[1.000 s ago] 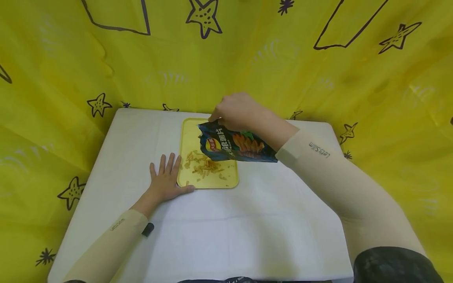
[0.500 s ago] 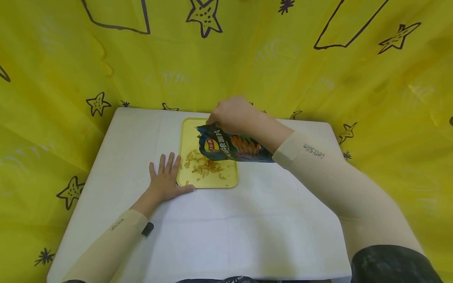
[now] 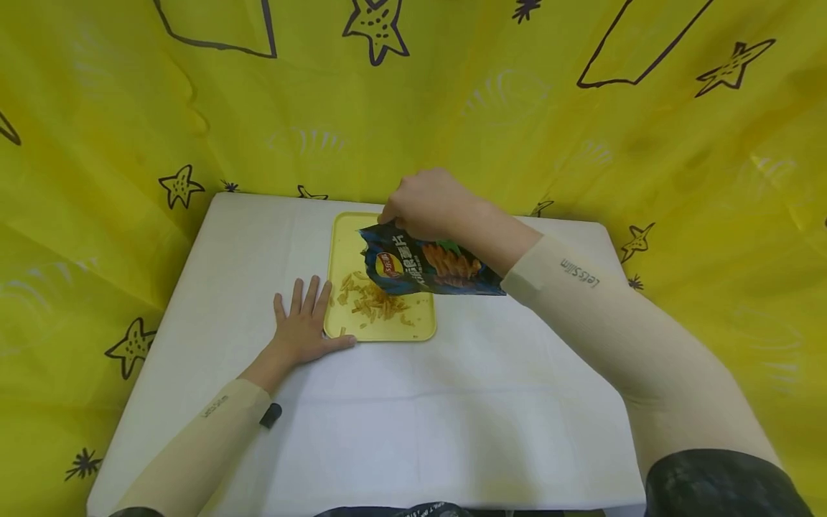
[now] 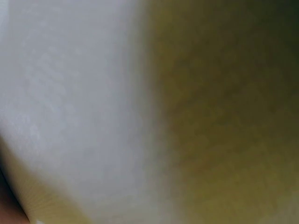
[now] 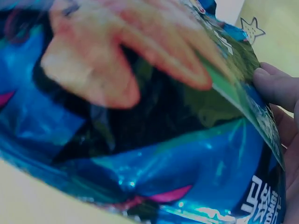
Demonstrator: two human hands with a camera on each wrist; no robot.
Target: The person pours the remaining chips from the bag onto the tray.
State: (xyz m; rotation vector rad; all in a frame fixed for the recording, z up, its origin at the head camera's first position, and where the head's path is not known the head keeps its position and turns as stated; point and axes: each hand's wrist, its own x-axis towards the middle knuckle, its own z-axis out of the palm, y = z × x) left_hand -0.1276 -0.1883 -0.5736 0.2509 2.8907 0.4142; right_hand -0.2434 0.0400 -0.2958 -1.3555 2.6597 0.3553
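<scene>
My right hand (image 3: 431, 205) pinches the upper edge of a dark blue chip bag (image 3: 446, 269), which lies sideways in the air with its torn end to the left over a yellow tray (image 3: 349, 233). In the right wrist view the thumb presses the edge of the shiny chip bag (image 5: 154, 140). Broken chips (image 3: 377, 301) lie scattered in the near half of the tray, partly hidden by the bag. My left hand (image 3: 302, 334) rests with fingers spread beside the tray's near left corner, thumb along its near rim. The left wrist view is a blur of white and brown.
A white-covered table (image 3: 400, 431) bears the tray. Behind it and at both sides hangs a yellow curtain (image 3: 439, 108) with dark star drawings, close to the table's far edge.
The bag and my right hand shift only slightly, dipping a little and coming back up. My left hand stays in place beside the tray.
</scene>
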